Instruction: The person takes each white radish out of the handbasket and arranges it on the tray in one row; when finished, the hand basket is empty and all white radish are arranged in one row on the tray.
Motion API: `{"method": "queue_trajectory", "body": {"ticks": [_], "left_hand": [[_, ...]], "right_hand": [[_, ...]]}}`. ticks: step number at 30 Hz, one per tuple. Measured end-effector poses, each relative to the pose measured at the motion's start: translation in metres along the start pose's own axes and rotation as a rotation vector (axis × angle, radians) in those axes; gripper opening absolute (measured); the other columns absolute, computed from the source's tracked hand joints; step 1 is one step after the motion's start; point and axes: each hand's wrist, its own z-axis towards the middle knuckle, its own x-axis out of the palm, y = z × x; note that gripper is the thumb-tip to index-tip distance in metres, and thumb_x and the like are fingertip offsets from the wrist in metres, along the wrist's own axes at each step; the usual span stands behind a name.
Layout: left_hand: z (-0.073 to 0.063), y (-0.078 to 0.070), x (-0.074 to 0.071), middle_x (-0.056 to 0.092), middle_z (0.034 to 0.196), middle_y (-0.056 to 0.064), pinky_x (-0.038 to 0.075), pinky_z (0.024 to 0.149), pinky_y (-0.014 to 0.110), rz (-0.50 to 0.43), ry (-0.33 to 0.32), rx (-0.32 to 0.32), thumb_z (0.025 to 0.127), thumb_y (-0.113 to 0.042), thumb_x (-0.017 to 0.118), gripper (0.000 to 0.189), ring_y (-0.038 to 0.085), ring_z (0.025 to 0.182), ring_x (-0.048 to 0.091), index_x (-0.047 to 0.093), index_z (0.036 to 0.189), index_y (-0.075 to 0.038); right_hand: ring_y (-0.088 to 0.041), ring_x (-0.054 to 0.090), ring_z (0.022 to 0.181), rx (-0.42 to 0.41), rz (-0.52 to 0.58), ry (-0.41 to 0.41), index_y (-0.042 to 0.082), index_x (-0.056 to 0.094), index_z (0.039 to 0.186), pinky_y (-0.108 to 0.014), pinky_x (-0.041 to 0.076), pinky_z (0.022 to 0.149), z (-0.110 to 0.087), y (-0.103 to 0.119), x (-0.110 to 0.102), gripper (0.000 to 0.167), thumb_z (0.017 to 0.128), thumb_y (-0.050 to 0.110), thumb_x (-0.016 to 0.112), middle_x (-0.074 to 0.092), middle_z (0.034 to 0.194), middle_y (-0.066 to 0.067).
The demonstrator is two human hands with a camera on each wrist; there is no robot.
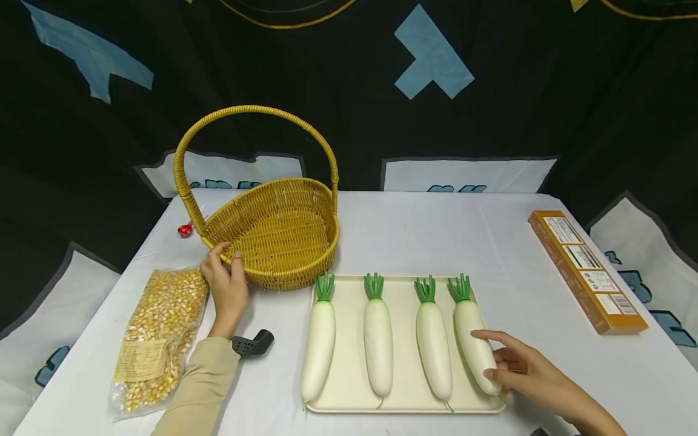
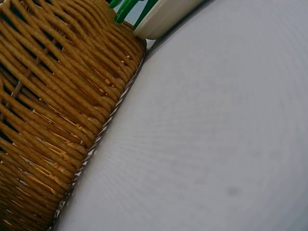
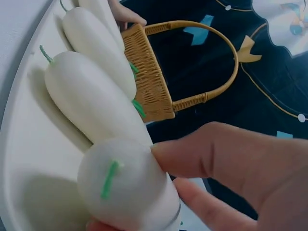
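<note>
My left hand (image 1: 226, 293) grips the near left rim of a yellow wicker basket (image 1: 283, 275), which has a tall arched handle. The basket's woven side (image 2: 62, 96) fills the left of the left wrist view, where the hand itself is out of sight. Several white radishes with green tops lie side by side on a cream tray (image 1: 403, 363). At the tray's right end, my right hand (image 1: 526, 369) holds the rightmost radish (image 1: 473, 339), thumb and fingers about its lower half. In the right wrist view, the thumb presses against that radish (image 3: 127, 187) near its root end.
A clear bag of corn kernels (image 1: 163, 333) lies left of my left forearm. Behind it, a small red wrapped candy (image 1: 185, 230) sits beside the basket. An orange-brown box (image 1: 589, 272) rests at the table's right side. A black patterned cloth (image 1: 349, 91) hangs behind the white table.
</note>
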Motion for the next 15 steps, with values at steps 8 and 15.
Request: {"method": "queue_trajectory", "body": {"ticks": [8, 15], "left_hand": [[0.001, -0.001, 0.0, 0.025, 0.121, 0.022, 0.024, 0.072, 0.036, 0.005, 0.01, 0.003, 0.094, -0.034, 0.038, 0.039, 0.024, 0.081, 0.031, 0.038, 0.128, -0.015], [0.0, 0.001, -0.001, 0.026, 0.118, 0.02, 0.025, 0.07, 0.034, 0.006, 0.008, 0.002, 0.094, -0.038, 0.037, 0.04, 0.019, 0.077, 0.03, 0.038, 0.128, -0.015]], "right_hand": [[-0.008, 0.051, 0.066, -0.031, -0.093, -0.098, 0.012, 0.037, 0.135, -0.028, 0.045, 0.051, -0.002, 0.005, 0.008, 0.057, 0.085, 0.022, 0.061, 0.045, 0.114, -0.022], [-0.006, 0.045, 0.067, 0.006, -0.245, -0.218, 0.017, 0.044, 0.13, -0.022, 0.038, 0.055, -0.005, 0.008, 0.013, 0.05, 0.085, 0.03, 0.061, 0.048, 0.108, -0.013]]}}
